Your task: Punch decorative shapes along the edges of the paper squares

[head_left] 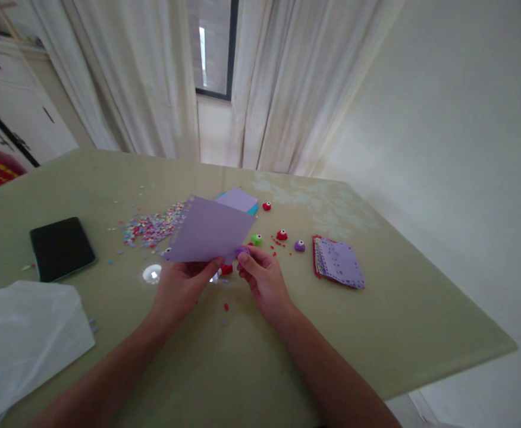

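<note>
My left hand [184, 282] pinches the lower edge of a purple sheet of paper [213, 229], tilted up above the table. Small punched holes run along the sheet's left edge. At its lower right corner my right hand [264, 279] is closed on a small purple craft punch [241, 252], partly covered by the fingers. Whether the punch has the paper in its slot I cannot tell. A red craft punch [226, 269] lies between the hands. Just beyond them sits a green craft punch [257, 239] with an eye on top.
More punches, red [282, 235] and purple [300, 245], stand near a stack of punched sheets [338, 261]. Behind lie purple and blue sheets [238, 200]. Coloured confetti [153, 229], a black tablet [63, 248] and a white plastic bag [28, 339] are on the left.
</note>
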